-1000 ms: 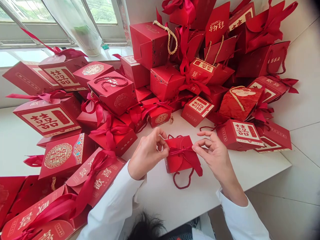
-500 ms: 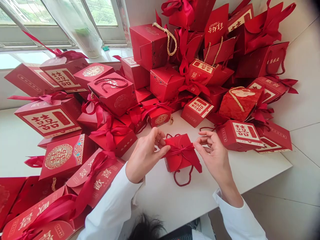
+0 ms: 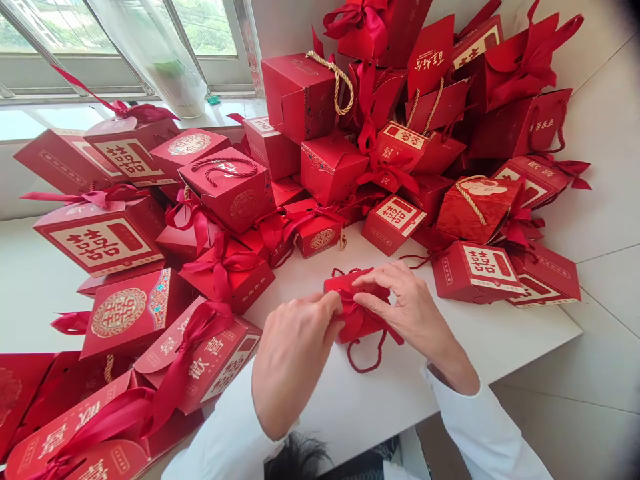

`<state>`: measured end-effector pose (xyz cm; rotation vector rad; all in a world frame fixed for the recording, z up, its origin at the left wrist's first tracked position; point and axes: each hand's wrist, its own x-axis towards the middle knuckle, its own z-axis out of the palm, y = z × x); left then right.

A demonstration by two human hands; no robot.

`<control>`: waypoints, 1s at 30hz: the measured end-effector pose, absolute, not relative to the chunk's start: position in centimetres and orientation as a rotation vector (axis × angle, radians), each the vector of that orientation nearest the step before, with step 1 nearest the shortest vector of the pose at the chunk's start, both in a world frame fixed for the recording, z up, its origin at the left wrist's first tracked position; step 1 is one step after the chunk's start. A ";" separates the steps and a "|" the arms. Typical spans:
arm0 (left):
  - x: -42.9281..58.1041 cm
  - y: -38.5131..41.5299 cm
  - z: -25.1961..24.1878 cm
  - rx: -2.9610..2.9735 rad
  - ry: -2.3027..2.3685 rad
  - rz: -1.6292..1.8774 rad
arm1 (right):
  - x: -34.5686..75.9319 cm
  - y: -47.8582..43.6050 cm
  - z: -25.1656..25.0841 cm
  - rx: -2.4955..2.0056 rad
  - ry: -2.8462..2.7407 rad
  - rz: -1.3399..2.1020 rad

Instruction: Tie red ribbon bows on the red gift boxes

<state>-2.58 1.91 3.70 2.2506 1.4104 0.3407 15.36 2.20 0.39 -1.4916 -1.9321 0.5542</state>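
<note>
- A white surface (image 3: 410,407) runs under everything, beside a tiled floor (image 3: 580,373) on the right and below a window (image 3: 210,33) at the far side.
- A heap of red gift boxes (image 3: 330,167) fills the far and left parts of the surface. Some have gold cord, some have red bows, and many are printed with the double-happiness sign. It seems pushed back to leave a working strip in front of the person.
- White sleeves (image 3: 220,427) reach in from the bottom edge.
- A small red box (image 3: 363,330) sits in that strip, near the person and apart from the heap, apparently placed there so both hands can get around it.
- The left hand (image 3: 295,347) is narrowly closed, its fingertips (image 3: 333,303) pinching at the box's left edge, where the ribbon gathers.
- The right hand (image 3: 405,310) is half curled, its fingers laid over the top of the box and touching it; whether it grips anything beneath them, I cannot tell.
- A red ribbon (image 3: 353,313) crosses the box, mostly hidden by the fingers, with a tail (image 3: 395,337) trailing at the lower right.
- A dark red cord loop (image 3: 365,363), probably the handle, hangs from the box onto the surface, untouched.
</note>
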 end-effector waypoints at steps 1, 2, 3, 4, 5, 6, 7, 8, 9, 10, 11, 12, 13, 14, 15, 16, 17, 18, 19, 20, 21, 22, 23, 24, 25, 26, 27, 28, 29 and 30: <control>-2.3 1.5 3.8 2.297 1.451 0.259 | 15.1 2.5 0.6 -1.496 -1.954 0.583; -2.1 1.1 3.9 2.343 1.490 0.164 | 14.8 2.8 0.8 -1.494 -1.986 0.617; -1.8 0.8 4.0 2.384 1.512 0.084 | 14.6 3.1 1.0 -1.483 -2.025 0.653; -1.6 0.5 4.1 2.414 1.507 0.049 | 14.4 3.5 1.2 -1.465 -2.060 0.686; -1.3 0.3 4.1 2.439 1.487 0.031 | 14.2 3.9 1.4 -1.446 -2.076 0.714; -1.1 0.1 4.1 2.460 1.457 0.018 | 14.1 4.2 1.4 -1.433 -2.067 0.740; -0.8 0.0 4.0 2.475 1.424 0.006 | 14.0 4.5 1.4 -1.431 -2.034 0.762; -0.6 -0.2 3.9 2.484 1.397 -0.009 | 14.0 4.7 1.3 -1.443 -1.985 0.781; -0.3 -0.2 3.8 2.488 1.385 -0.029 | 14.0 4.8 1.2 -1.463 -1.934 0.794; -0.1 -0.3 3.6 2.488 1.383 -0.050 | 14.1 4.9 1.0 -1.486 -1.894 0.800; 0.1 -0.4 3.5 2.485 1.378 -0.064 | 14.1 4.9 0.7 -1.505 -1.873 0.801; 0.2 -0.4 3.4 2.474 1.356 -0.073 | 14.2 4.9 0.5 -1.518 -1.865 0.796; 0.1 -0.3 3.4 2.448 1.316 -0.072 | 14.3 4.8 0.3 -1.523 -1.862 0.789; 0.0 -0.1 3.4 2.406 1.265 -0.061 | 14.4 4.7 0.1 -1.522 -1.854 0.783; -0.4 0.1 3.5 2.354 1.222 -0.033 | 14.5 4.6 0.0 -1.517 -1.843 0.782; -0.9 0.5 3.6 2.298 1.202 0.014 | 14.6 4.5 -0.2 -1.510 -1.827 0.785; -1.4 1.0 3.6 2.245 1.217 0.080 | 14.6 4.4 -0.2 -1.503 -1.812 0.791; -2.0 1.6 3.6 2.208 1.270 0.172 | 14.6 4.3 -0.3 -1.494 -1.799 0.800; -2.5 2.2 3.5 2.176 1.335 0.281 | 14.7 4.2 -0.3 -1.483 -1.788 0.811; -2.9 2.8 3.3 2.143 1.389 0.397 | 14.7 4.1 -0.3 -1.474 -1.779 0.824; -3.2 3.4 3.0 2.109 1.417 0.502 | 14.8 4.0 -0.3 -1.463 -1.773 0.837; -3.4 3.9 2.5 2.077 1.428 0.580 | 15.0 3.9 -0.4 -1.453 -1.764 0.846; -3.4 4.4 1.9 2.062 1.421 0.633 | 15.2 3.7 -0.4 -1.446 -1.755 0.849; -3.2 4.7 1.4 2.062 1.414 0.671 | 15.5 3.6 -0.5 -1.443 -1.746 0.841; -3.0 4.9 0.8 2.070 1.402 0.695 | 15.8 3.3 -0.6 -1.445 -1.744 0.825; -2.7 5.0 0.3 2.081 1.392 0.711 | 16.2 3.1 -0.7 -1.453 -1.751 0.798; -2.4 5.0 -0.1 2.092 1.388 0.720 | 16.7 2.8 -0.8 -1.464 -1.770 0.767; -2.2 5.1 -0.4 2.100 1.387 0.721 | 17.1 2.6 -0.9 -1.476 -1.800 0.736; -2.0 5.1 -0.6 2.105 1.388 0.715 | 17.4 2.3 -0.9 -1.484 -1.838 0.712; -1.8 5.1 -0.7 2.107 1.390 0.703 | 17.7 2.1 -1.0 -1.490 -1.876 0.695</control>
